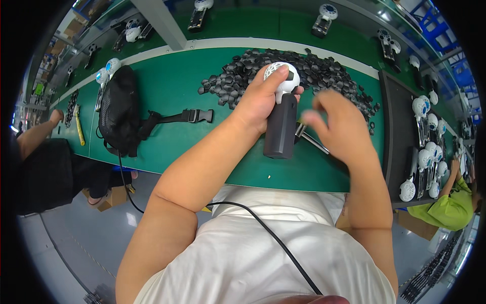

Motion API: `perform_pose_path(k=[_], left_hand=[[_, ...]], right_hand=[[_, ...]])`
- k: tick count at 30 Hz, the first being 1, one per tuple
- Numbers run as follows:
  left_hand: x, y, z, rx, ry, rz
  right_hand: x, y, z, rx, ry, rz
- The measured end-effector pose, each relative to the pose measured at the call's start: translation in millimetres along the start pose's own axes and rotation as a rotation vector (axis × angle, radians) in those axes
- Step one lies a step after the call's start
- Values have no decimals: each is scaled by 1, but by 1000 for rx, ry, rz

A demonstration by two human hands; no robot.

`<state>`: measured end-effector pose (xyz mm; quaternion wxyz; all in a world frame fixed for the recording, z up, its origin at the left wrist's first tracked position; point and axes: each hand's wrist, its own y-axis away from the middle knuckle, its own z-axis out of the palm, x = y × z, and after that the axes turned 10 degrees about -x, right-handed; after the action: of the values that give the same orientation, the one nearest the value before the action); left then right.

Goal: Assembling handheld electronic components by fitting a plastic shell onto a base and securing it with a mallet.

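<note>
My left hand is wrapped round a handheld fan with a white, slotted round head and a dark grey handle. The thumb presses on the white head, and the handle points toward me. To the right of the fan, my right hand is in the air, smeared by motion. Its thumb and forefinger are apart, with nothing visible between them. Under this hand lies a metal tool with a shiny shaft, partly hidden. Beyond both hands spreads a heap of small black plastic pieces on the green table.
A black bag with a buckled strap lies on the left. A dark tray on the right holds several white-headed fans. More fans stand on the shelf behind. Other people sit at far left and far right.
</note>
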<state>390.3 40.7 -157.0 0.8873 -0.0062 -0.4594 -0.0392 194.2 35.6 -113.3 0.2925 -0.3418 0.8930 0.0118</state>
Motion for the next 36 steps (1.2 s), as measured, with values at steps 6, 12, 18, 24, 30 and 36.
perform_pose_path(k=[6, 12, 18, 24, 30, 36], left_hand=[[15, 1, 3, 26, 262, -119], [18, 5, 11, 135, 139, -191], [17, 11, 19, 29, 74, -142], [5, 13, 18, 35, -5, -125], [9, 11, 18, -38, -84, -73], [-6, 8, 11, -41, -554, 113]], right_hand=[[13, 78, -5, -386, 277, 200], [-23, 73, -19, 323, -904, -107], [-9, 28, 8, -79, -77, 21], [-6, 54, 2, 74, -459, -48], [-3, 75, -5, -194, 6, 152], [40, 110, -13, -204, 68, 137]])
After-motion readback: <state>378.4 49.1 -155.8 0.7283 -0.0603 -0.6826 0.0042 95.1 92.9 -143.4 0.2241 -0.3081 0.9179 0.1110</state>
